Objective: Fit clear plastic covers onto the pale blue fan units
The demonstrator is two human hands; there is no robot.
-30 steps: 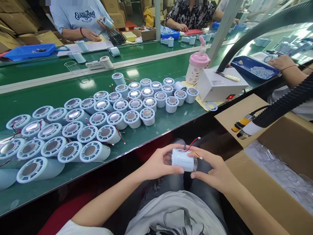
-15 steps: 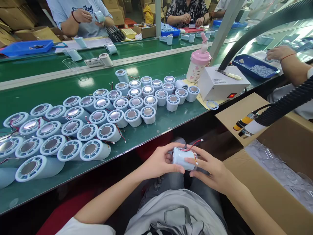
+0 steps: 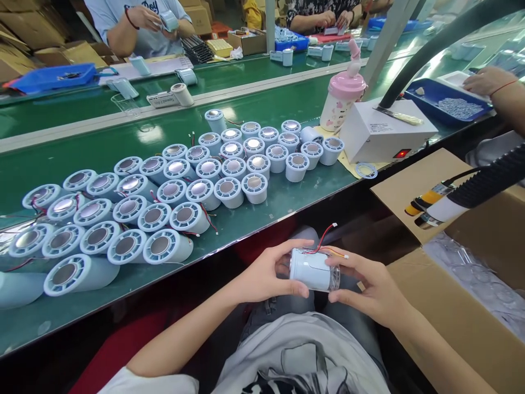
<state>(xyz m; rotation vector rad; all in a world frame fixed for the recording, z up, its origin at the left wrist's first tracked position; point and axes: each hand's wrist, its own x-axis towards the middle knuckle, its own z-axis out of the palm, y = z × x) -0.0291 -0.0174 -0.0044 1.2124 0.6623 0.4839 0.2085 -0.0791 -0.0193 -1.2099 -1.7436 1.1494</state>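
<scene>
My left hand (image 3: 266, 276) and right hand (image 3: 371, 284) are together over my lap, both clamped on one pale blue cylinder (image 3: 310, 269) that lies on its side between them. My left thumb runs along its top and the fingers curl under its near edge; my right hand closes round the other end, where a clear cap (image 3: 334, 278) shows (I cannot tell how it sits on the body). Thin red and yellow wires (image 3: 326, 243) rise from the top of the cylinder and arch over toward my right fingers. The piece is held off the bench, just short of the green table (image 3: 102, 156) edge.

On that table, to my left and ahead, stands a crowd of matching cylinders (image 3: 172, 189), packed touching one another in rows, ring-shaped tops with shiny middles facing up or tilted my way; some trail red wires. Past them to the right stand a pink bottle (image 3: 342, 101) and, just beside it, a white box (image 3: 385, 137) with a red switch. A loose ring (image 3: 366, 171) lies near the box at the table's edge. At my right is an open cardboard carton (image 3: 463, 306) holding clear plastic parts, with a black ribbed hose (image 3: 488, 175) above it. Across the belt, other people's hands work; one hand (image 3: 488, 81) rests by a blue tray (image 3: 447, 106).
</scene>
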